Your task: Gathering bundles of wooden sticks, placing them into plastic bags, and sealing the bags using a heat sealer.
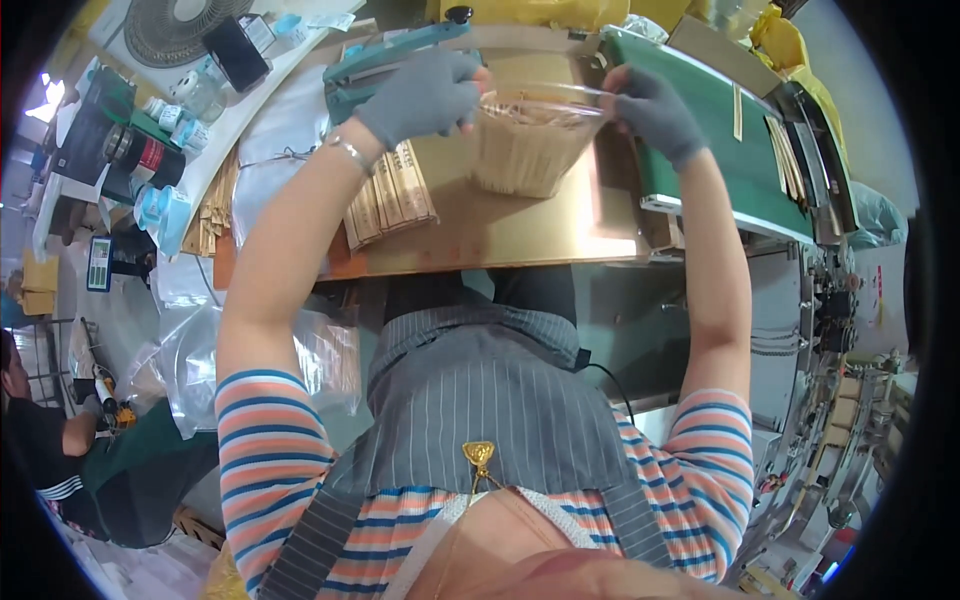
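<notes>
A clear plastic bag, packed with thin pale sticks standing upright, rests on the tan work surface in front of me. My left hand, in a grey glove with bare fingertips, pinches the bag's top edge at its left corner. On the opposite corner my right hand, gloved the same way, grips the edge, so the mouth is stretched between them. Beside my left forearm lie packs of wrapped sticks. A teal hand sealer stands just behind my left hand.
To the right runs a green conveyor belt with loose sticks on it. Clear plastic sheets lie left of the surface. A shelf at far left holds jars and a black flask. Another person sits lower left.
</notes>
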The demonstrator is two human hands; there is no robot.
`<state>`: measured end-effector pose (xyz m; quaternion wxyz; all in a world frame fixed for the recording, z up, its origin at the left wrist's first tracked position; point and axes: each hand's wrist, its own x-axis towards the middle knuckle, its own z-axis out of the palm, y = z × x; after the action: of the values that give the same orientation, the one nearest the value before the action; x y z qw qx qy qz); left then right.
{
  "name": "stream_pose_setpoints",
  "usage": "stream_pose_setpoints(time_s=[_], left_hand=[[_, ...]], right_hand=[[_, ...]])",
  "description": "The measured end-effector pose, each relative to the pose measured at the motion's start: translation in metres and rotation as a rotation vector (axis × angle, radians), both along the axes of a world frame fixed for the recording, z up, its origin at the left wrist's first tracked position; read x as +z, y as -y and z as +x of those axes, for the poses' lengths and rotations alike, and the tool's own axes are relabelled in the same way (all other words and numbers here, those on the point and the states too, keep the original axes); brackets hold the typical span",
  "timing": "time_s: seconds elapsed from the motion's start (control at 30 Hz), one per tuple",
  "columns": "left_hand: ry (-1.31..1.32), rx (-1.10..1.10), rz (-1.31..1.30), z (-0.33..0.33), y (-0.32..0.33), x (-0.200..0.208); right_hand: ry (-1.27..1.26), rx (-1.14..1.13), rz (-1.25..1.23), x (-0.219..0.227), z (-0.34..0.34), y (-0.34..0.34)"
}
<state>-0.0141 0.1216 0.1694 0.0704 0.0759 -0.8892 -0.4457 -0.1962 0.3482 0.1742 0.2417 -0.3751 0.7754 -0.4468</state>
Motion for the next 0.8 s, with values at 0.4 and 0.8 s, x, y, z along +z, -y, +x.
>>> stream_pose_setpoints(time_s=[0.4, 0.8], left_hand=[[-0.45, 0.018, 0.274, 0.039, 0.009, 0.028], [-0.03, 0.516, 1.035, -0.003, 0.106, -0.181]], right_hand=[[-0.206, 0.126, -0.435, 0.001, 0.063, 0.091], [-0.707, -0.158, -0.142, -0.061, -0.036, 0.298]])
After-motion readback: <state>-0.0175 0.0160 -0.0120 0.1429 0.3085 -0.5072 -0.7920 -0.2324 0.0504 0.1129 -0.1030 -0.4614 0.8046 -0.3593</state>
